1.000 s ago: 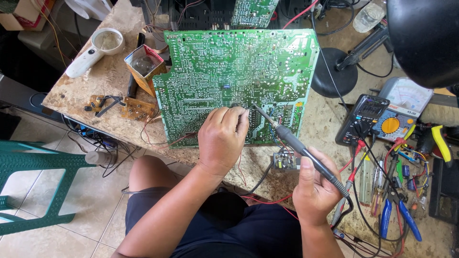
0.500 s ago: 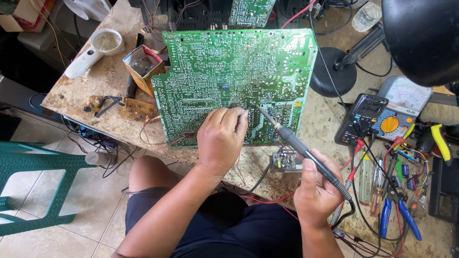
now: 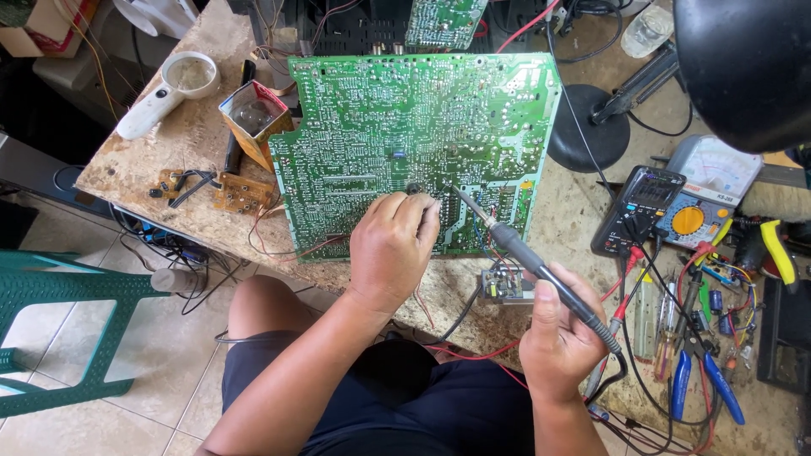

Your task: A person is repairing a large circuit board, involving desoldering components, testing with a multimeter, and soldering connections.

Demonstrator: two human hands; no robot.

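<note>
Rough chipboard workbench point(image 3: 127, 160) under everything, crowded with gear. My right hand point(image 3: 559, 338) was clamped around the soldering iron point(image 3: 541, 268), near the front edge of the bench; the iron's long axis ran up and to the left from my fist, its tip down on the big green circuit board point(image 3: 405, 127) close to the board's front edge. My left hand point(image 3: 390, 245) lay curled on that same edge, fingers together and pressing on the board just left of the tip, so it was the nearer hand to the joint; I couldn't tell if it pinched anything. Below the iron sat a small circuit module point(image 3: 504, 285) with loose wires. Out by the right edge lay two multimeters point(image 3: 642, 207) and blue-handled pliers point(image 3: 681, 384); at the back left corner, a white magnifier point(image 3: 169, 89).
</note>
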